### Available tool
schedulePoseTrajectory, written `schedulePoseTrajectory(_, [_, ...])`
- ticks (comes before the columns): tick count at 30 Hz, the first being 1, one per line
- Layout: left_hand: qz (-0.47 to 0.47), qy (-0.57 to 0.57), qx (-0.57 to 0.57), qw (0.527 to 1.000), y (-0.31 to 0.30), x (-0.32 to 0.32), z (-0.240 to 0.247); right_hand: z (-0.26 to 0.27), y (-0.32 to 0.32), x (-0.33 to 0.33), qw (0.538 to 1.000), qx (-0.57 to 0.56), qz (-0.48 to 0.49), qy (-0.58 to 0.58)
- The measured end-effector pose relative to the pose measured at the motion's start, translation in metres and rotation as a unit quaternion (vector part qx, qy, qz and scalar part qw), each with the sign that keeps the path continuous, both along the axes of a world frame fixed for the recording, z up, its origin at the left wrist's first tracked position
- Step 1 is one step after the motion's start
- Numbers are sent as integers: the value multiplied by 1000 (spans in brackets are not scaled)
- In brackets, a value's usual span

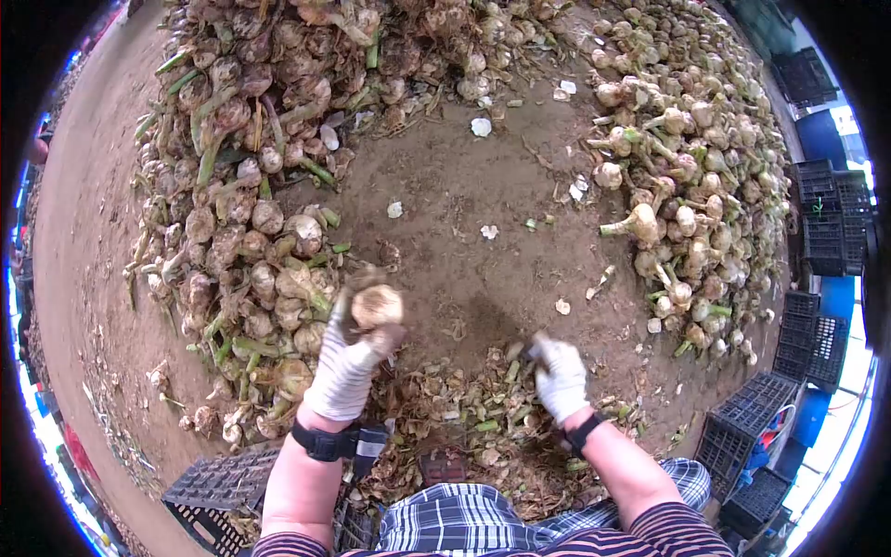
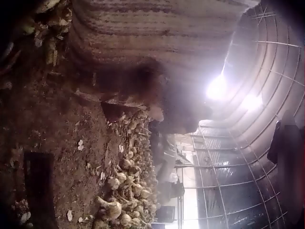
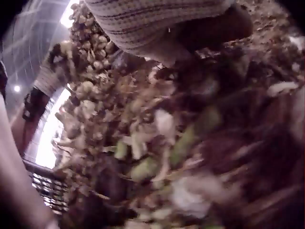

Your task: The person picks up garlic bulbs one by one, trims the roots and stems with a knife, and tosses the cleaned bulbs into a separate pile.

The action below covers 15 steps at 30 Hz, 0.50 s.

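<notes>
My left hand (image 1: 348,357), in a striped whitish glove with soiled fingers, grips a garlic bulb (image 1: 378,306), its pale round face turned up. It is held beside the left garlic heap. In the left wrist view the glove (image 2: 157,38) covers the top and the bulb is hidden. My right hand (image 1: 561,379), gloved too, is curled above the trimmings, with a small dark object (image 1: 532,352) at its fingertips, too blurred to name. A pale stem piece (image 1: 513,351) shows just left of those fingertips. The right wrist view shows the glove (image 3: 157,24) over the litter.
A large heap of untrimmed garlic (image 1: 264,223) lies left and ahead; another garlic heap (image 1: 691,195) stands right. Cut stems and dry skins (image 1: 483,408) cover the ground before my knees. Black crates stand at left (image 1: 223,483) and right (image 1: 747,408). White flakes (image 1: 480,127) dot the soil between heaps.
</notes>
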<state>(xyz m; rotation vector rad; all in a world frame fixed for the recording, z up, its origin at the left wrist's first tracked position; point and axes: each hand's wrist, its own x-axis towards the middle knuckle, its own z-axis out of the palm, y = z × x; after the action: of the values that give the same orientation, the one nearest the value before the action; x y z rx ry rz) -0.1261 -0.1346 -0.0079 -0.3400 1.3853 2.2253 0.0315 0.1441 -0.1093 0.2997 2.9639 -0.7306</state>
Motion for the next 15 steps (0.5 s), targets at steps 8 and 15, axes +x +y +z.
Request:
schedulePoseTrajectory(8, [-107, 0, -56, 993, 11, 15, -15, 70, -25, -19, 871, -454, -165, -88])
schedulePoseTrajectory(15, [-300, 203, -284, 888, 9, 27, -35, 137, -45, -55, 969, -216, 97, -70])
